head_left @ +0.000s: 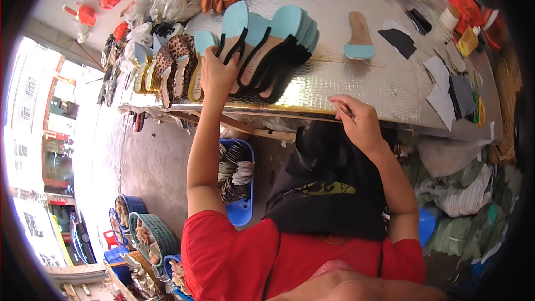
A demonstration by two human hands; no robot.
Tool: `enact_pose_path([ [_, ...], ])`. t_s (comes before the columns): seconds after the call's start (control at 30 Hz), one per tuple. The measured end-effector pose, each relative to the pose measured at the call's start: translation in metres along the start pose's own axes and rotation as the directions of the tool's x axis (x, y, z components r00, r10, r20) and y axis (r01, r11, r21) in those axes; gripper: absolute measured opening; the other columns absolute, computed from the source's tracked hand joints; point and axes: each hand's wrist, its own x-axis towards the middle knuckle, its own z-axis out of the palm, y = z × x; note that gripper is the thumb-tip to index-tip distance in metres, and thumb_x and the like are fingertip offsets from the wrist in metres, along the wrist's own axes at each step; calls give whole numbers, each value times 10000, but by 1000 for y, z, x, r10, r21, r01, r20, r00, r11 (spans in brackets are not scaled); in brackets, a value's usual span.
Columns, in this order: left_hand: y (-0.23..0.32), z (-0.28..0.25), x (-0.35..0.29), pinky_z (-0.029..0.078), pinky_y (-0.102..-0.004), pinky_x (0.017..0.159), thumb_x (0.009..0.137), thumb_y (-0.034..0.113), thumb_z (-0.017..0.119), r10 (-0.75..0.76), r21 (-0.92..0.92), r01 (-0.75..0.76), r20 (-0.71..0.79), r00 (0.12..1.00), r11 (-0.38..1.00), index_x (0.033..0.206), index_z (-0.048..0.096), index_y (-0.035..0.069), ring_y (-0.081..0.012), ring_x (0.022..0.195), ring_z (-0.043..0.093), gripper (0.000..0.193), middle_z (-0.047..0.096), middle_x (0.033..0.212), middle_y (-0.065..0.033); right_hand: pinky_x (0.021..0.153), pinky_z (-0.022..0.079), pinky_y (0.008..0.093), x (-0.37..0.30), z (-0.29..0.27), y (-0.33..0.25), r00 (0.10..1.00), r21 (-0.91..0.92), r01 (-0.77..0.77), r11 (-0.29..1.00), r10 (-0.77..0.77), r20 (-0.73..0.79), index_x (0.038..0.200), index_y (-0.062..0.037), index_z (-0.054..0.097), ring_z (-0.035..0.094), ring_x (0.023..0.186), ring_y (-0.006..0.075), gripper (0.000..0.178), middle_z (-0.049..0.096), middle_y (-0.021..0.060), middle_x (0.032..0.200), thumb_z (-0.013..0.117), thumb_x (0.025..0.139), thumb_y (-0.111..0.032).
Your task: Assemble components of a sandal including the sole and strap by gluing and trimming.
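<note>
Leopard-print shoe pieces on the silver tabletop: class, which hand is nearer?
Left. The left hand is just right of the shoe pieces; the right hand is much farther right, by the tabletop's front edge.

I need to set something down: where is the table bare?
The silver tabletop is free between the black-strapped blue sandal stack and the lone blue-ended tan insole, and between that insole and the right hand. Crowded: left, with leopard-print sandals; far right, with flat white and grey pieces.
</note>
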Motion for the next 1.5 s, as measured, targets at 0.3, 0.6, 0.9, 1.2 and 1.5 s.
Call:
enact_pose_path([
  [0.3, 1, 0, -11, 445, -423, 908, 787, 416, 715, -21, -102, 27, 62, 998, 994, 1245, 485, 29, -358, 1093, 568, 642, 597, 1145, -208, 577, 490, 354, 89, 44, -2, 944, -405, 290, 867, -329, -30, 1276, -146, 569, 628, 657, 255, 529, 630, 88, 789, 607, 785, 45],
  [0.6, 42, 29, -17, 482, -423, 831, 808, 407, 716, 212, -150, -203, 46, 976, 968, 1176, 553, 62, -344, 1018, 579, 530, 598, 1053, -171, 507, 514, 348, 129, 63, 8, 954, -782, 267, 563, -270, 131, 1318, -218, 540, 642, 582, 265, 527, 617, 76, 722, 640, 815, -95],
  [0.9, 50, 42, -28, 461, -445, 800, 815, 392, 711, 416, -25, -417, -35, 909, 908, 1178, 543, 51, -335, 972, 574, 526, 583, 1041, -168, 532, 509, 365, 118, 28, 23, 951, -712, 128, 690, -290, -109, 1263, -249, 595, 645, 586, 264, 483, 658, 88, 760, 619, 816, -68],
  [1.2, 66, 43, -63, 488, -413, 839, 683, 341, 823, 448, 247, -480, 175, 877, 842, 1382, 339, -15, -352, 1042, 519, 922, 447, 1228, -229, 644, 507, 281, 19, -51, 19, 949, -386, -42, 921, -84, -303, 1138, -68, 651, 665, 686, 231, 371, 678, 103, 815, 579, 793, 50],
  [1.5, 73, 60, -38, 540, -432, 782, 700, 264, 821, 506, 289, -517, 116, 854, 806, 1301, 387, 72, -400, 1015, 563, 767, 478, 1204, -213, 584, 455, 279, -84, -48, 63, 902, -124, -432, 893, 425, -76, 939, 20, 678, 605, 634, 119, 195, 647, 64, 702, 635, 891, -164],
])
